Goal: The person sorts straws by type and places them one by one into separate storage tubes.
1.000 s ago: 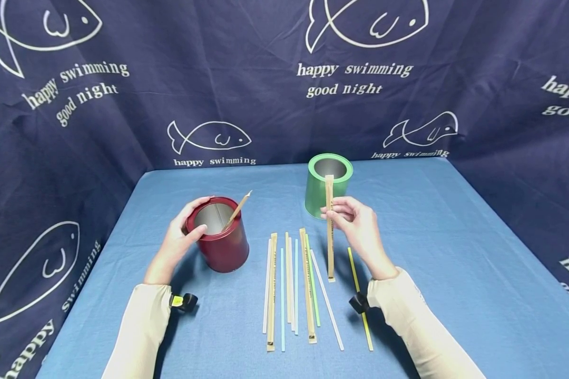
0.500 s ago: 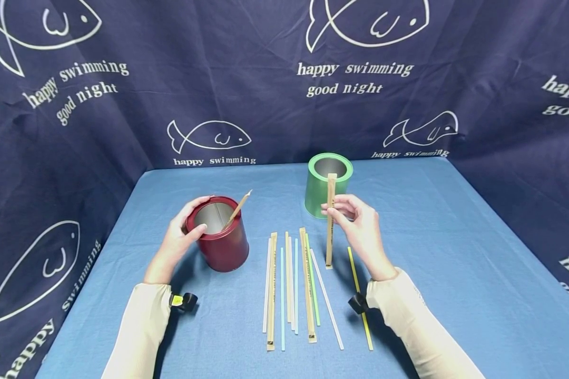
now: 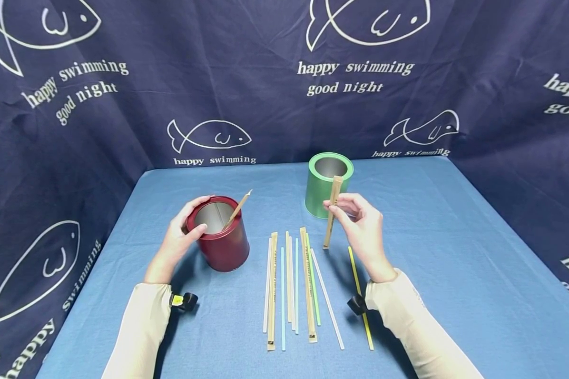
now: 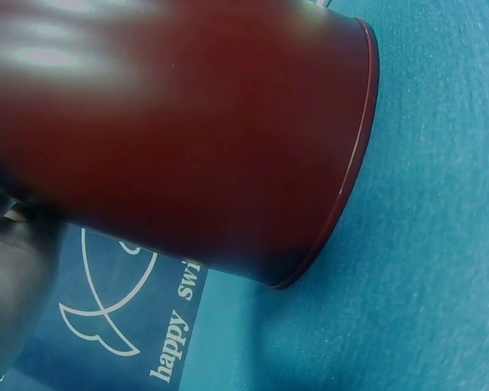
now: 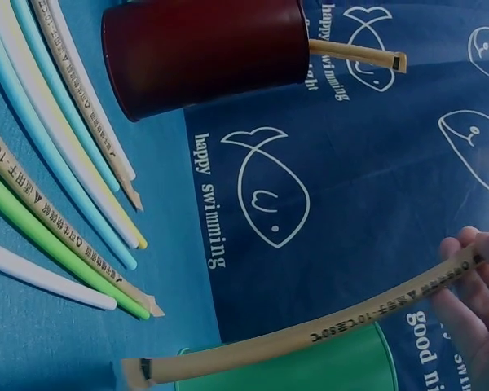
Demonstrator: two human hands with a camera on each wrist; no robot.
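Observation:
My left hand [image 3: 176, 239] grips a dark red metal can [image 3: 225, 251] at its rim, thumb over the near edge and fingers around the far side. Out of that can leans a paper-wrapped straw [image 3: 237, 211]. My right hand [image 3: 366, 229] pinches another paper-wrapped drinking straw [image 5: 326, 324] between thumb and fingers, held above the table and slightly tilted. Behind this straw stands a green can [image 3: 315, 196], with only bare metal visible inside. In the left wrist view the red can's wall [image 4: 212, 138] fills most of the picture.
Between the hands, several straws lie roughly side by side on the blue cloth [image 3: 218, 326]: paper-wrapped ones [image 3: 272, 295], a light blue straw [image 3: 283, 302], a green straw [image 3: 315, 297] and a white straw [image 3: 329, 310]. A yellow straw [image 3: 367, 331] lies under the right wrist. A printed navy curtain [image 3: 275, 79] hangs behind.
The straw in my right hand has tilted: its lower end has risen and swung away from me, while its top has shifted slightly right. My left hand and the red can stay put.

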